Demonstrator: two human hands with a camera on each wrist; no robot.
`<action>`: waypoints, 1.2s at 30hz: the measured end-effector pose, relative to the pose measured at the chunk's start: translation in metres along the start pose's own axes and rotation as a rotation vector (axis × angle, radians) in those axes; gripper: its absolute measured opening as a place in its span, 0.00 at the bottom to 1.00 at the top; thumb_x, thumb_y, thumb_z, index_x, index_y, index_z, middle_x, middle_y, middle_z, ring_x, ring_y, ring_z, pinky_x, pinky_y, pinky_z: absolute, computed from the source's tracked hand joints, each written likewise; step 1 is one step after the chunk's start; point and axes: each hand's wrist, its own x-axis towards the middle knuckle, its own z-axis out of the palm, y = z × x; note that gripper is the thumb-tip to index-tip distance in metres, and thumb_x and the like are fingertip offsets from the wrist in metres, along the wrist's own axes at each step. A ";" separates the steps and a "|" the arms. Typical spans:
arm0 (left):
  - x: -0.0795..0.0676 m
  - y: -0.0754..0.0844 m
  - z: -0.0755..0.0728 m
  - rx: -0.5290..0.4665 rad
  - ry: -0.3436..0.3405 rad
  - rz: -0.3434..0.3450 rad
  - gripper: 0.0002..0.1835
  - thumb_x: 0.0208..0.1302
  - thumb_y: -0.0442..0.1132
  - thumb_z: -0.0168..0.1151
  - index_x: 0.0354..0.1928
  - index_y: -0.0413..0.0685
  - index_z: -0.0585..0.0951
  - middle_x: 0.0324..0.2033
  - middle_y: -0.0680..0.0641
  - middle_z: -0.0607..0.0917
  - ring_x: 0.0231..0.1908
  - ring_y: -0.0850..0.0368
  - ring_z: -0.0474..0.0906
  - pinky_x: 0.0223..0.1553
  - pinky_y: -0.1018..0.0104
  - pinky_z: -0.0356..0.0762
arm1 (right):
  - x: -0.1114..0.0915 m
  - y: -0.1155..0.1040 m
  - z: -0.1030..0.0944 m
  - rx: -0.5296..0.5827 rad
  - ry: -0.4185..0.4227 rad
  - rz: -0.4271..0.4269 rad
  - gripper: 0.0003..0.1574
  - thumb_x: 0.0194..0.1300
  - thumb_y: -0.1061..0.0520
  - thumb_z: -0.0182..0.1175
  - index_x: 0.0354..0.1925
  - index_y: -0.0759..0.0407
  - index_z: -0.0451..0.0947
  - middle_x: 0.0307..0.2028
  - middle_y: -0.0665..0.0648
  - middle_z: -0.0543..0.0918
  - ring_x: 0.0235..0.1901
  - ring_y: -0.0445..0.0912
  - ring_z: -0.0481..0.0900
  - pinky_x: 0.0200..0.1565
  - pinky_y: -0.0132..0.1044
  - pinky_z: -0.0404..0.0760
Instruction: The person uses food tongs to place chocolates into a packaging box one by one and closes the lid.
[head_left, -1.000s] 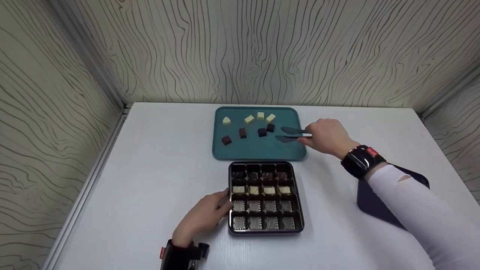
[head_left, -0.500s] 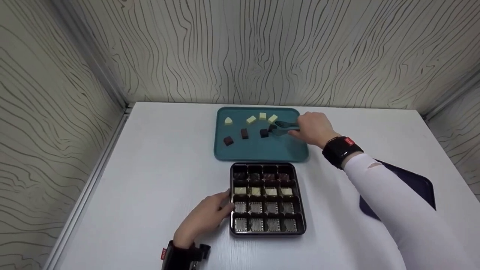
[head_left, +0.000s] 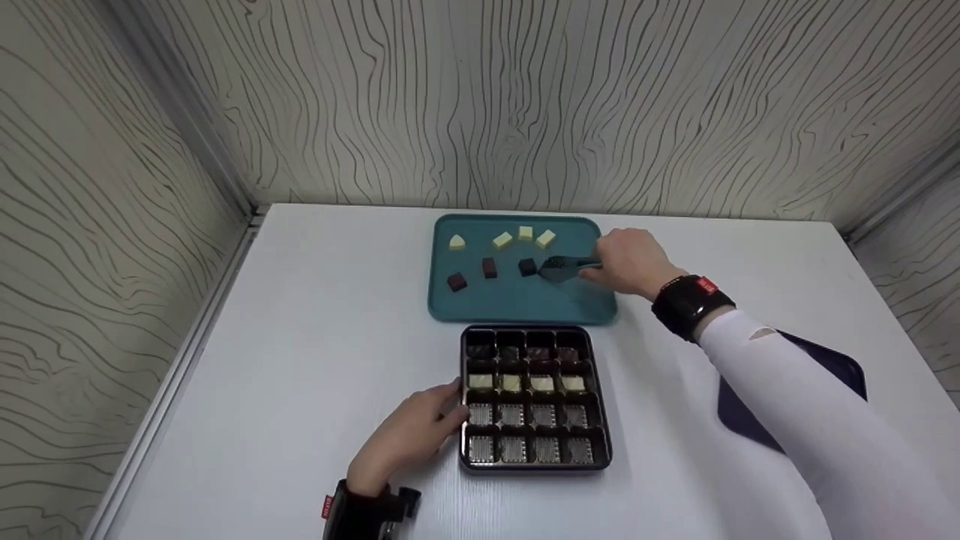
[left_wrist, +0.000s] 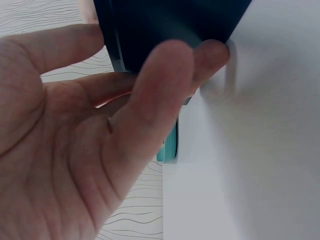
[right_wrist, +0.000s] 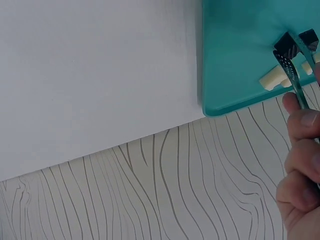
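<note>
My right hand [head_left: 634, 261] grips dark tongs [head_left: 566, 268] over the teal tray [head_left: 517, 304]. In the right wrist view, the tongs' tips stand on either side of a dark chocolate cube [right_wrist: 286, 45]; the head view hides that cube behind them. Another dark cube [head_left: 528, 267] lies just left of the tips. My left hand [head_left: 409, 431] touches the left side of a black compartment box [head_left: 606, 442], thumb at its rim, fingers mostly straight. Dark and reddish-brown chocolates [head_left: 538, 352] sit in the box's back row, cream ones [head_left: 541, 383] in the row before it.
On the tray also lie two brown chocolates [head_left: 490, 268] and several cream pieces [head_left: 502, 241]. The box's two front rows show bare ridged bottoms [head_left: 514, 450]. A dark blue lid or tray [head_left: 750, 412] lies at the right, partly under the right forearm. A patterned wall [head_left: 487, 112] stands behind the table.
My right hand has moved left with the tongs, from beside the dark cubes onto the right one. The tongs' arms have come together around it. My left hand stays at the box.
</note>
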 end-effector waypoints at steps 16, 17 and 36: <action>-0.001 -0.001 -0.001 -0.009 0.001 0.014 0.31 0.81 0.45 0.52 0.74 0.28 0.69 0.69 0.28 0.77 0.67 0.31 0.79 0.72 0.37 0.72 | -0.036 0.008 -0.016 0.022 -0.104 -0.087 0.20 0.62 0.44 0.74 0.27 0.59 0.90 0.19 0.50 0.83 0.20 0.41 0.69 0.22 0.33 0.70; -0.001 -0.001 -0.002 -0.008 0.000 0.016 0.31 0.81 0.46 0.52 0.74 0.28 0.69 0.69 0.29 0.77 0.64 0.34 0.81 0.71 0.38 0.73 | -0.036 0.008 -0.016 0.018 -0.100 -0.092 0.19 0.62 0.45 0.74 0.26 0.59 0.90 0.19 0.51 0.85 0.19 0.41 0.70 0.22 0.34 0.71; -0.001 -0.006 -0.004 -0.031 -0.040 0.001 0.33 0.81 0.49 0.54 0.75 0.30 0.68 0.67 0.29 0.80 0.30 0.57 0.85 0.52 0.52 0.83 | -0.027 0.004 -0.017 0.033 -0.110 -0.067 0.22 0.61 0.44 0.74 0.23 0.60 0.85 0.18 0.49 0.77 0.21 0.42 0.67 0.23 0.35 0.69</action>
